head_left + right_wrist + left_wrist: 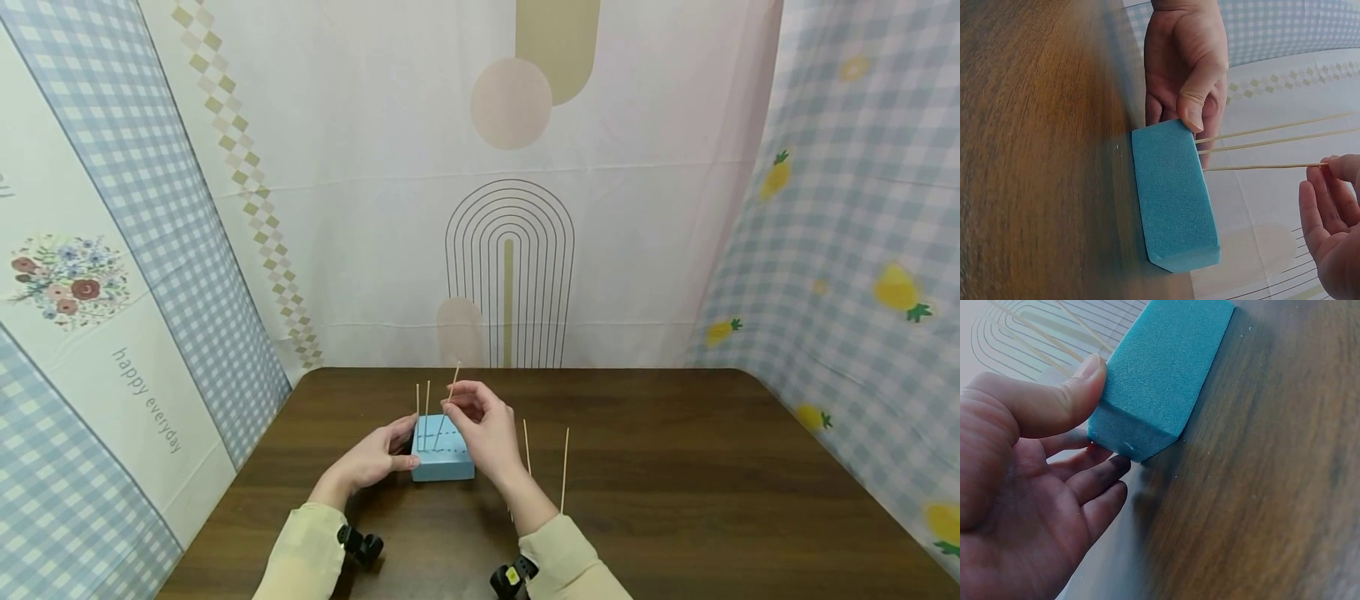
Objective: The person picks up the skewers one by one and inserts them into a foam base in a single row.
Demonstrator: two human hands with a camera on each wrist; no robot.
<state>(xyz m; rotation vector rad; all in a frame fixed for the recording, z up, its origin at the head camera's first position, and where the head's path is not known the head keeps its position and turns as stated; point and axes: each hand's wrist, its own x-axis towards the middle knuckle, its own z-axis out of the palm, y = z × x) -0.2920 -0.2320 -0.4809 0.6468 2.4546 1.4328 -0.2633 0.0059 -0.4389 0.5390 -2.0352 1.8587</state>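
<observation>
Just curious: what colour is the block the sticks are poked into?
The foam block is blue-green, a teal shade, clearest in the right wrist view.

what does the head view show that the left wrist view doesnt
Only the head view shows the right hand pinching a skewer that leans into the block's top, two skewers standing upright in it, two more skewers lying on the table to the right, and the patterned backdrop.

Only the left wrist view shows the block's chamfered bottom corner and the left fingers under its end.

Both show the left hand with its thumb on the blue foam block, and the dark wood table.
</observation>
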